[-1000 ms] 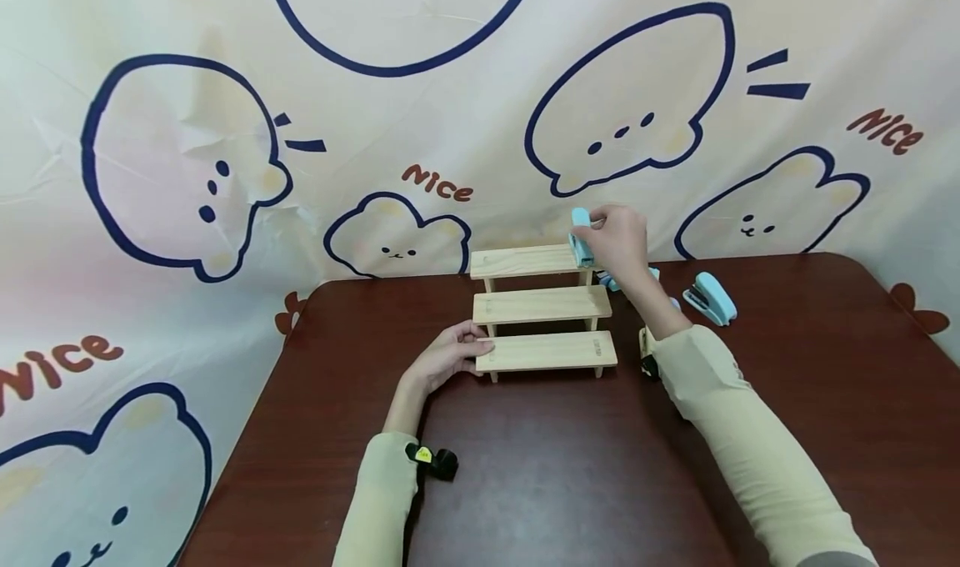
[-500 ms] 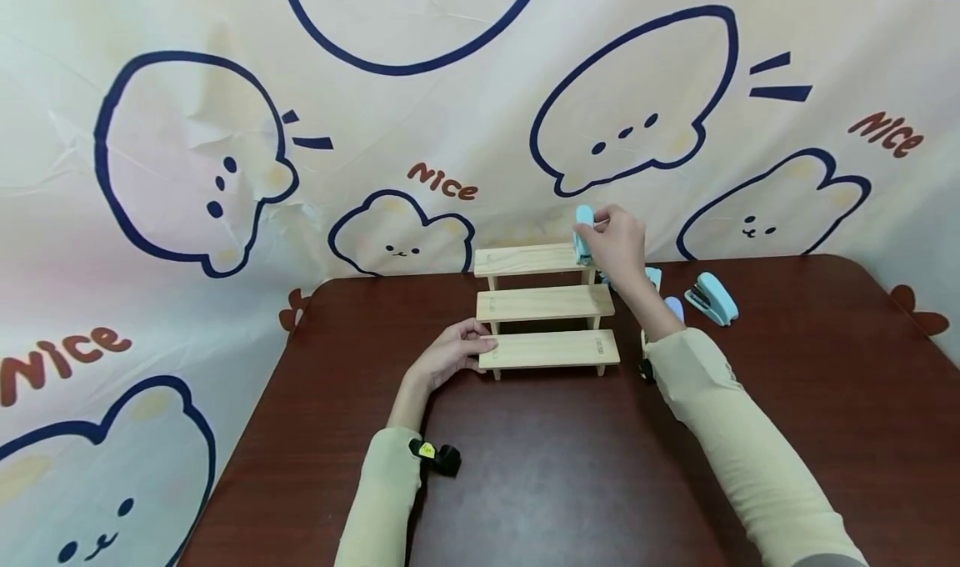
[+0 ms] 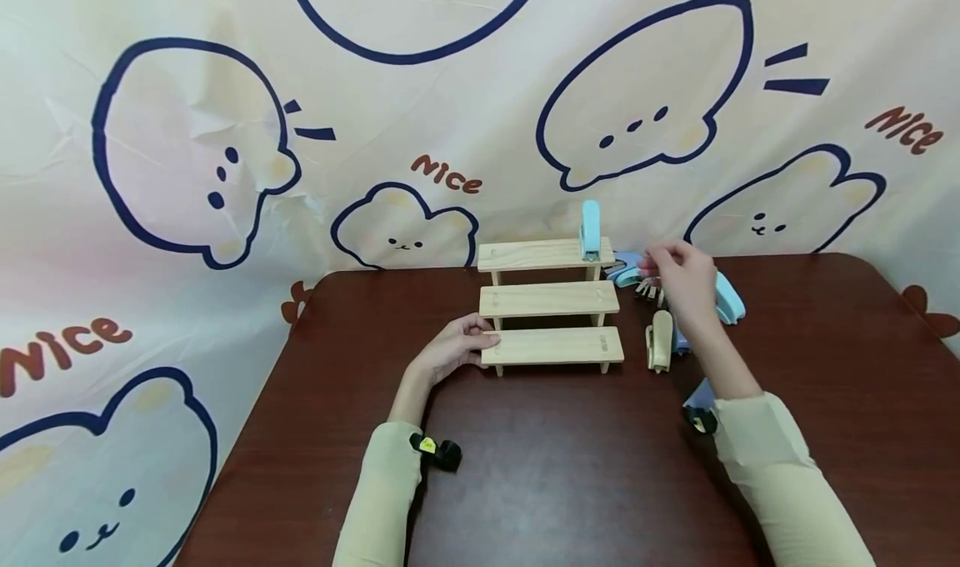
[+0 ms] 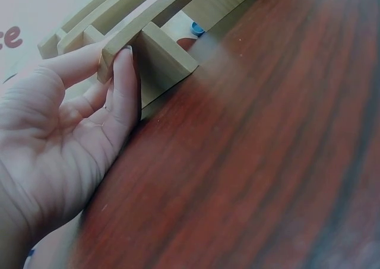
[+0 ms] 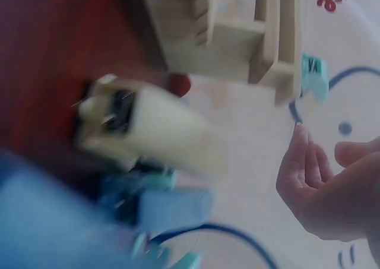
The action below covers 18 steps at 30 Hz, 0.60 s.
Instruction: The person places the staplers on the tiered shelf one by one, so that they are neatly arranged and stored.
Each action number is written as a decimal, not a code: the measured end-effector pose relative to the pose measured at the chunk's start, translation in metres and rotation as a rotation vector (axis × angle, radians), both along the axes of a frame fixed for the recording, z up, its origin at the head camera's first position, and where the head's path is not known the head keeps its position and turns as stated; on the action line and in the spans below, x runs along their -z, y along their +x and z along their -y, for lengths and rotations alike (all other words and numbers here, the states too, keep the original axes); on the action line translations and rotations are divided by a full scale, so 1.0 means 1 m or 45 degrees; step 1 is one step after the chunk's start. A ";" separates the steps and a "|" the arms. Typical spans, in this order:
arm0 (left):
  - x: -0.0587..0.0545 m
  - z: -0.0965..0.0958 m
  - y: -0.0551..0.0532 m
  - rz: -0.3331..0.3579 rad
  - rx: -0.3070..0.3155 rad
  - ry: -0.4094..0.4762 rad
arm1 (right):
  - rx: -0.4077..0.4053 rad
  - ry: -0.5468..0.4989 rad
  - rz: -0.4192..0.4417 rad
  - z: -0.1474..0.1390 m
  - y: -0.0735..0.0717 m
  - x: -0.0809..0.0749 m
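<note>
A three-step wooden shelf point(image 3: 551, 346) stands on the table. My left hand point(image 3: 450, 350) pinches the left end of its lowest step, thumb on one face and fingers on the other, as the left wrist view shows the hand point(image 4: 65, 120) close up. On the right end of the top step a light blue stapler point(image 3: 590, 229) stands upright. My right hand point(image 3: 688, 288) is off to the right of the shelf, above several staplers. In the right wrist view that hand point(image 5: 332, 192) holds nothing, its fingers slightly bent and the thumb apart.
Right of the shelf lie a cream stapler point(image 3: 660, 342), a light blue stapler point(image 3: 729, 300) partly behind my hand, and a blue one point(image 3: 625, 268) at the back. A bluish thing point(image 3: 701, 395) shows by my right wrist. A patterned cloth point(image 3: 420, 117) hangs behind the table.
My right hand has let go of the light blue stapler on the top step and moved right, over the other staplers. My left hand keeps its hold on the lowest step.
</note>
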<state>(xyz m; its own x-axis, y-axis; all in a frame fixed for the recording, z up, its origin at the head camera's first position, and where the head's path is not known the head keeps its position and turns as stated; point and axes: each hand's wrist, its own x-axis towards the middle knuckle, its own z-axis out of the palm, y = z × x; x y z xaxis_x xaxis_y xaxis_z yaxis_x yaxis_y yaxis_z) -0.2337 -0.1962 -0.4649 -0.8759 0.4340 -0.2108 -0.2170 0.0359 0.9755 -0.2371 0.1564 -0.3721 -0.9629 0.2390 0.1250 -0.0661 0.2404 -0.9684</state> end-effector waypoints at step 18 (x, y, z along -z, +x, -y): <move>0.002 -0.004 -0.001 0.004 -0.028 -0.023 | -0.128 -0.123 0.233 -0.070 0.015 0.016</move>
<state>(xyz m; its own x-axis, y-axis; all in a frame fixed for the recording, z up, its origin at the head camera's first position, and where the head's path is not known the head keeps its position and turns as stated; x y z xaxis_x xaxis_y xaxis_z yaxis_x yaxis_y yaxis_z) -0.2347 -0.1926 -0.4672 -0.8844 0.4112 -0.2208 -0.2206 0.0486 0.9741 -0.2218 0.2260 -0.3881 -0.9871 0.1428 -0.0730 0.0941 0.1470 -0.9846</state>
